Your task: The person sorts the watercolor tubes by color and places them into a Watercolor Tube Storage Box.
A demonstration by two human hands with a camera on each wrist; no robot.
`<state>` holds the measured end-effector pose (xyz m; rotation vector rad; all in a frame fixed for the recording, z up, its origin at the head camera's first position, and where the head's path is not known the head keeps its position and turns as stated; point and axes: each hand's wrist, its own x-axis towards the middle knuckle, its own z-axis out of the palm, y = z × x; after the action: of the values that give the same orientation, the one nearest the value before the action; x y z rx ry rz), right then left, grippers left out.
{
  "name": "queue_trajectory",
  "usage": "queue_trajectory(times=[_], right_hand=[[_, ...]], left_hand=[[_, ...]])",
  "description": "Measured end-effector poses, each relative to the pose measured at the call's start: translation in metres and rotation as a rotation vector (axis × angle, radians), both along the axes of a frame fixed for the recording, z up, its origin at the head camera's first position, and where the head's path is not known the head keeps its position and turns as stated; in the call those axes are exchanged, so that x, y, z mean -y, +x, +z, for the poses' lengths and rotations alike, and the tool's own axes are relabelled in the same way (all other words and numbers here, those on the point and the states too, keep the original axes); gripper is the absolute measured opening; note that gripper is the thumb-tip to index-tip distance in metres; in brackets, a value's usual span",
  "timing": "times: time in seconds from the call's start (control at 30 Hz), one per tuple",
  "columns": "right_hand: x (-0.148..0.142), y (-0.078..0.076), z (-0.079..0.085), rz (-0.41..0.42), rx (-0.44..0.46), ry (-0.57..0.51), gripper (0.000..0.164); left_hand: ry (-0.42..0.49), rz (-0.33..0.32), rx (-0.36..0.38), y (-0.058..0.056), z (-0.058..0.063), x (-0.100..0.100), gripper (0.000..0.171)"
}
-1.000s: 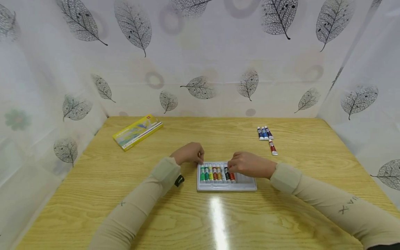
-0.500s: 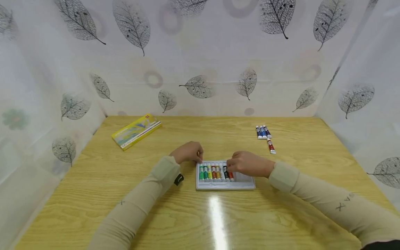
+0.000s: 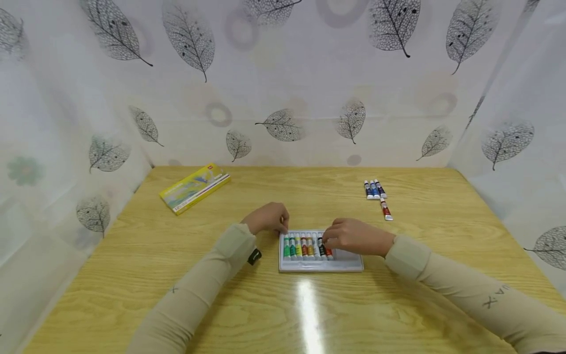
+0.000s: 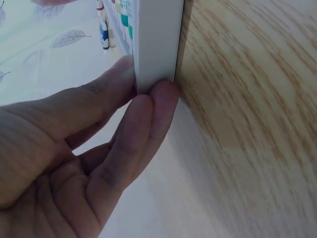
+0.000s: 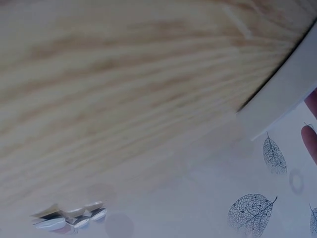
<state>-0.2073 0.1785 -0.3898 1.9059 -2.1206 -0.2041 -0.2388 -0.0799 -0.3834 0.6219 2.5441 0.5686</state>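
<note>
A white tray (image 3: 320, 266) lies on the table with several paint tubes side by side in its left part, greens, yellow, brown, orange, white and black among them. My left hand (image 3: 268, 218) pinches the tray's far left corner; the left wrist view has the thumb on top and fingertips under the edge of the tray (image 4: 157, 44). Over the tray's far side, my right hand (image 3: 359, 236) has its fingertips on the cap end of a red paint tube (image 3: 329, 253), which they partly hide. Only bits of right fingers (image 5: 310, 141) show in the right wrist view.
At the back right lie three blue and purple paint tubes (image 3: 374, 189) in a row, with another red tube (image 3: 386, 209) just in front. A yellow paint box (image 3: 194, 189) rests at the back left. A leaf-printed curtain (image 3: 283, 73) surrounds the wooden table (image 3: 221, 305).
My right hand has shifted very slightly right and nearer, its fingertips still at the red tube. The left hand stays on the tray corner. The head view sways a little.
</note>
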Motion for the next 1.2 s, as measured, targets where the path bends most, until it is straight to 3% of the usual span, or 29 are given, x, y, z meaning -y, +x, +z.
queue_trajectory(times=[0.6, 1.0, 1.2], right_hand=[[0.0, 0.003, 0.009, -0.045, -0.04, 0.049, 0.031], [-0.005, -0.004, 0.032, -0.02, -0.197, -0.115, 0.036], [-0.014, -0.011, 0.043, -0.082, -0.168, -0.243, 0.032]], left_hand=[[-0.022, 0.003, -0.01, 0.002, 0.004, -0.001, 0.021], [-0.029, 0.004, -0.009, 0.002, 0.004, -0.002, 0.021], [-0.029, 0.0, -0.012, 0.002, 0.003, -0.002, 0.021]])
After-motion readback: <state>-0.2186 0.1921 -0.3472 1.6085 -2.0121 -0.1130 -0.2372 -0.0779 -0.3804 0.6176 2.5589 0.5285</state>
